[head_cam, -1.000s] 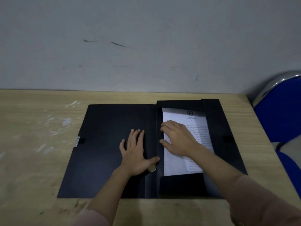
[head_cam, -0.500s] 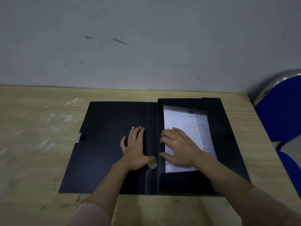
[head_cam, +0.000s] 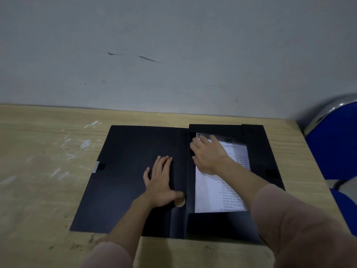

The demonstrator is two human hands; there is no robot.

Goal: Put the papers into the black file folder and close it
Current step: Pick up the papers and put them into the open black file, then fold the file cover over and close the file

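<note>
The black file folder (head_cam: 125, 171) lies open and flat on the wooden table. Its right half is a shallow tray with flaps at the top, right and bottom. White printed papers (head_cam: 212, 194) lie inside that tray, with a star emblem near the top. My left hand (head_cam: 160, 182) rests flat on the inside of the left cover, its thumb beside a round hole in the spine. My right hand (head_cam: 208, 155) presses flat on the upper left part of the papers, fingers reaching toward the top left corner. Neither hand grips anything.
The wooden table (head_cam: 38, 180) carries white scuff marks to the left of the folder. A grey wall rises directly behind it. A blue chair (head_cam: 336, 147) with a chrome frame stands past the table's right edge.
My right hand has slid away from me along the left side of the papers, from their middle to their top left corner. My left hand has stayed in place on the cover.
</note>
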